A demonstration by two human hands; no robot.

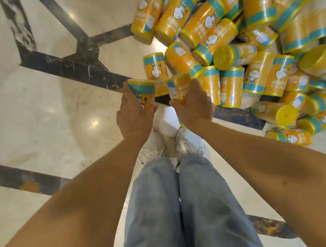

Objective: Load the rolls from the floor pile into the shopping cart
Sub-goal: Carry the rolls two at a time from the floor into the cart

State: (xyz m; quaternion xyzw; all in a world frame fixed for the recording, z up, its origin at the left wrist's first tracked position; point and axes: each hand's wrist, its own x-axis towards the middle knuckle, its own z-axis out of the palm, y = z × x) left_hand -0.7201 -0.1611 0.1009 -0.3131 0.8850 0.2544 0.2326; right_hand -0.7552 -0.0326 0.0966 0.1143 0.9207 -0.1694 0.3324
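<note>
A big pile of orange-and-yellow rolls point(250, 36) with teal bands and a white cartoon figure covers the floor at the upper right. My left hand point(134, 114) grips one roll point(142, 91) from that pile, fingers curled round its side. Beside it, my right hand point(192, 107) grips a second roll point(178, 87) the same way. Both held rolls are lifted off the floor, side by side above my feet. One single roll point(155, 68) lies on the floor just beyond them. No shopping cart is in view.
The floor is glossy cream marble point(33, 110) with dark inlaid bands point(73, 70). My legs in blue jeans point(181, 213) and white sneakers point(189, 140) stand at the pile's near edge. Open floor spreads to the left.
</note>
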